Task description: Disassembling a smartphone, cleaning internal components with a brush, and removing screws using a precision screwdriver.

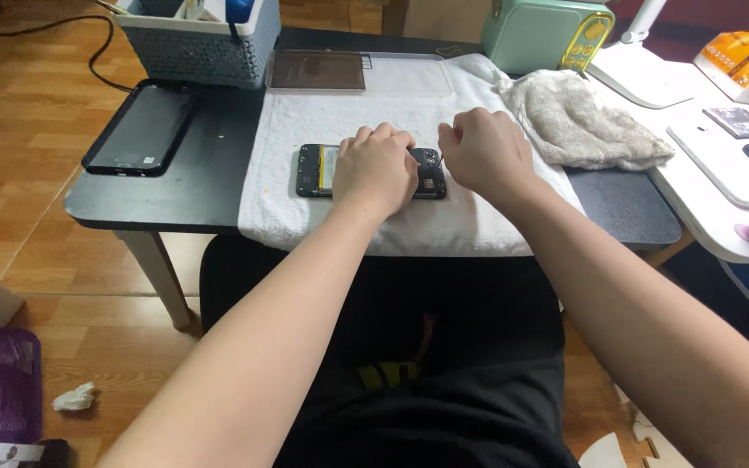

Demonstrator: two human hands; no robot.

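Observation:
An opened black phone lies on a white towel spread over a small dark table; its battery and inner parts show. My left hand rests on the middle of the phone, fingers curled down over it. My right hand hovers at the phone's right end with fingers pinched together; whether it holds a small tool or part is hidden.
A black tablet lies at the table's left edge. A grey basket and a clear tray stand at the back. A crumpled cloth lies right. A green device and several phones sit on the white desk.

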